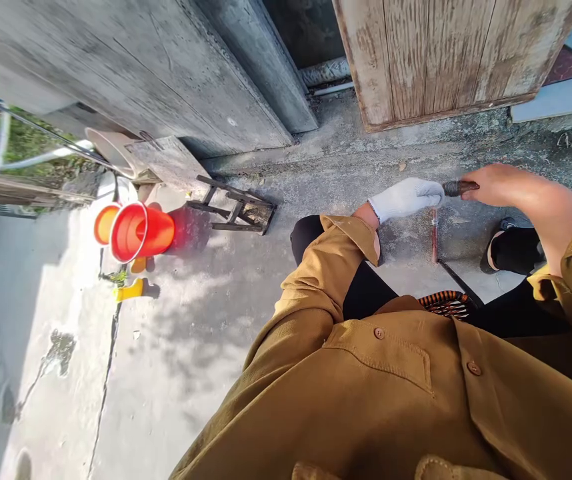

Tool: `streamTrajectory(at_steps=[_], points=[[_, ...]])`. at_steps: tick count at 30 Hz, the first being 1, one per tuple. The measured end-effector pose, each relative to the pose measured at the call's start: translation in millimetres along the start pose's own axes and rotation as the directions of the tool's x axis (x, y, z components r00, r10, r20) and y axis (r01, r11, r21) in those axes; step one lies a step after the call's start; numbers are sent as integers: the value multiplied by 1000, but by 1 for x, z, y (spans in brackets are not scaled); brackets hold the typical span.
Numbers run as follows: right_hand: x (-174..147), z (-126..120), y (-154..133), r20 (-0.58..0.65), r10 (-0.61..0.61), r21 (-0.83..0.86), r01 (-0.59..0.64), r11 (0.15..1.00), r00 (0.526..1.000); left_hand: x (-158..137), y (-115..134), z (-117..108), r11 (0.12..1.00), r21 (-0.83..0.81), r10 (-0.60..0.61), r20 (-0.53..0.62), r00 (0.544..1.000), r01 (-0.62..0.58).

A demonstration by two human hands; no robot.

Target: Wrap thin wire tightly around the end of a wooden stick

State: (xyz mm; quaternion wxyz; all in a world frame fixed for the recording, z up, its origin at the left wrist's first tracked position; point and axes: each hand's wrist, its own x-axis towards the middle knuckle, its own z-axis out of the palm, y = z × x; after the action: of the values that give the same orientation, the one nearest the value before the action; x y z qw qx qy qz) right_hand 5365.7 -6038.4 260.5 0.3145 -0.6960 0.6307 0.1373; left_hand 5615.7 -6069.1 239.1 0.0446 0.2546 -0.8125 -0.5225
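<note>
My left hand (409, 199) wears a white knitted glove, its fingers closed at the near end of a short dark rod-like piece (452, 189) with a ridged, wound-looking surface. My bare right hand (491, 187) grips the brown far end of the same piece. Both hands are raised in front of my knees, close together. Below the gloved fingers is a tool with a reddish handle (435, 240); I cannot make out its kind, or whether the glove touches it. A dark bar (459, 280) runs from its lower end toward my seat.
An orange-and-black woven seat (443, 301) shows between my legs. Left of me lies a small wooden stool (243, 208), with red buckets (159, 230) and yellow boots (131, 291) beyond. A weathered wooden door (446, 60) and a grey wall (166, 73) border the concrete ground.
</note>
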Motion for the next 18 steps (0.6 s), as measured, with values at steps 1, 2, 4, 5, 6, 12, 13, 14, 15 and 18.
streamTrajectory(at_steps=[1,2,4,5,6,12,13,14,15,18], points=[[0,3,0,95,-40,19,38,999,995,-1,-3,-1,1000,1,-7,-14,1000,7],[-1,6,0,185,-91,54,82,995,979,-1,-5,-3,1000,-6,-13,-24,1000,12],[-4,8,0,341,-212,158,167,973,916,-2,-11,-6,999,-44,-20,-36,999,19],[-7,7,0,388,-271,225,194,955,881,-1,-13,-8,997,-71,-24,-45,999,21],[-10,5,0,397,-317,294,208,933,861,0,-15,-10,995,-100,-29,-58,998,23],[-35,-24,14,-249,-166,733,297,612,954,5,-10,-7,950,-302,-151,-207,967,84],[-36,-28,15,-369,-59,771,341,538,928,5,-6,-5,941,-327,-156,-196,968,86],[-37,-32,16,-446,52,786,364,500,894,4,-1,-4,937,-339,-147,-166,975,84],[-36,-34,15,-481,155,786,346,513,863,2,4,-2,938,-339,-127,-125,984,78],[-32,-36,9,-413,335,666,30,746,847,-3,17,-2,951,-303,-64,-26,998,53]])
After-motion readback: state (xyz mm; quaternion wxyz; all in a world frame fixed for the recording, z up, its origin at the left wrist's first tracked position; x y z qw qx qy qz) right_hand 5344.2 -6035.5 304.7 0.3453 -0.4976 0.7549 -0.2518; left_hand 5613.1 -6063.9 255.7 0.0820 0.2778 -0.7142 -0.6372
